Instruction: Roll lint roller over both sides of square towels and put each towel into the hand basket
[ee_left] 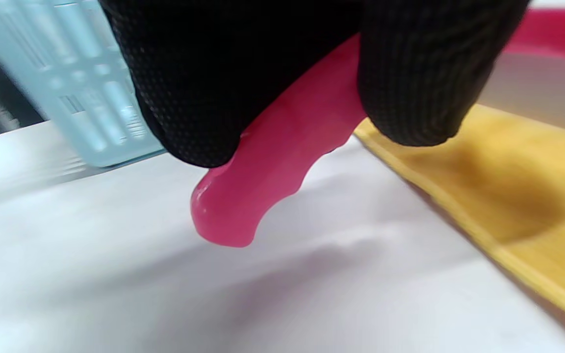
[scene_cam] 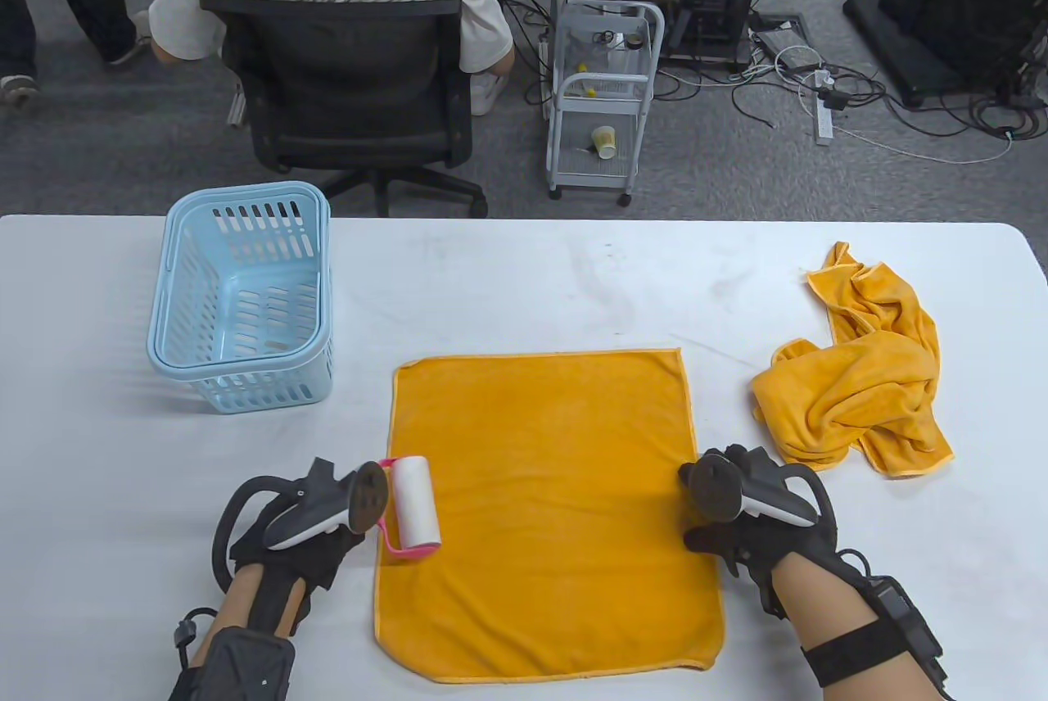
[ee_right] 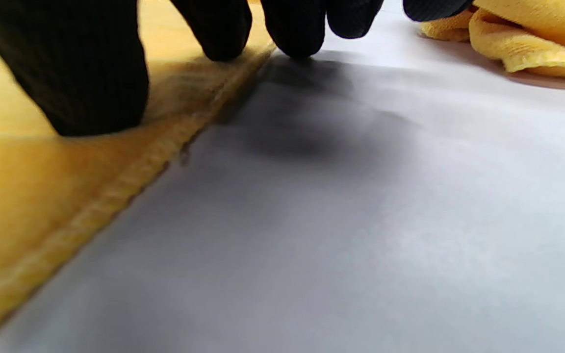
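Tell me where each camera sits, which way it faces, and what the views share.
Table view: overhead, facing down the table; both gloved hands, left hand, right hand.
Left wrist view: low under the left hand, facing the blue basket; fingers grip the lint roller handle.
Right wrist view: low at the right hand, facing the crumpled towel; fingertips press the flat towel.
All three share the flat towel.

Orange towel [scene_cam: 544, 513] spread flat near the tabletop's [scene_cam: 524, 283] front edge; second orange towel [scene_cam: 864, 377] crumpled toward the right edge. Pale blue slotted basket [scene_cam: 241, 308] by the left edge. Pink-handled lint roller [scene_cam: 412, 506], white roll. Black gloves [scene_cam: 295, 545]. White tabletop.
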{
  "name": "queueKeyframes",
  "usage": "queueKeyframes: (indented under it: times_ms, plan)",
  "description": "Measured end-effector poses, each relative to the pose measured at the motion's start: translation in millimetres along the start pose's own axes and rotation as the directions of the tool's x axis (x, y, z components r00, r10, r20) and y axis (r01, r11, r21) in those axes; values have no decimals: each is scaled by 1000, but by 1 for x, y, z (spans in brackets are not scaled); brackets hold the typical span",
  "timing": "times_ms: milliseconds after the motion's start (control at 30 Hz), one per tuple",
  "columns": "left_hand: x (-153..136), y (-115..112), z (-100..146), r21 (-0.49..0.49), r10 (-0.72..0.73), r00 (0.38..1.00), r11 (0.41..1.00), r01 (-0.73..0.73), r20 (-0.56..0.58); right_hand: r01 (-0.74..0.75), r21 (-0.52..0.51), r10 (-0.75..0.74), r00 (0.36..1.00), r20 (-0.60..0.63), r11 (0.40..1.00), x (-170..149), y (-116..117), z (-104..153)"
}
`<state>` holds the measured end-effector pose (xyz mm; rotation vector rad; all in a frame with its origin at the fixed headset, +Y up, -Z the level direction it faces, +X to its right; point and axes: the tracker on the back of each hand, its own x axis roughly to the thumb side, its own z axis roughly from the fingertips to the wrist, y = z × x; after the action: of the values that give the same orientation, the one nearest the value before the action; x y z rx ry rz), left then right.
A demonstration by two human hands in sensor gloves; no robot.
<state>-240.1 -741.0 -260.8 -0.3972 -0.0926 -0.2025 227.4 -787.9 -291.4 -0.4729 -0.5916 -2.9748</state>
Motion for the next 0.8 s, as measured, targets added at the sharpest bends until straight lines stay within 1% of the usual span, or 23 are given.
queueKeyframes:
  times_ms: [100,167,267,333,433,500,600,667,733,767,800]
  plan:
    - [-24,-4,-6,2,37,993,999,-37,-108,3,1,-3,1000,1,1000,0,0,0]
    - [-37,-11,-11,-13,14,984,1000,-17,-177,5,1,-5,1000,1,1000,0,0,0]
    - [-46,-22,-17,-57,-8,970,998,-6,-241,8,2,-8,1000,1,1000,-1,0,0]
    - [-50,-30,-21,-100,-31,963,995,4,-268,8,2,-8,1000,1,1000,-1,0,0]
    - [-51,-36,-23,-112,-6,961,993,-26,-277,9,2,-9,1000,0,1000,-1,0,0]
    - [-50,-35,-23,-119,-20,959,993,-14,-284,11,2,-11,1000,0,1000,-1,0,0]
    - [-47,-25,-18,-120,-20,960,993,-14,-279,14,-7,-14,1000,6,1000,-2,0,0]
    - [-42,-9,-11,-72,-24,964,997,6,-265,27,-3,-27,1000,8,1000,-3,0,0]
    - [-27,13,-4,-2,-25,976,1000,25,-218,47,-25,-46,999,11,999,-5,-2,2]
    - [-15,26,0,49,-13,985,999,22,-172,56,-35,-56,998,9,998,-6,-4,2]
    - [-4,35,2,80,-3,990,997,14,-138,64,-40,-63,998,10,997,-7,-5,3]
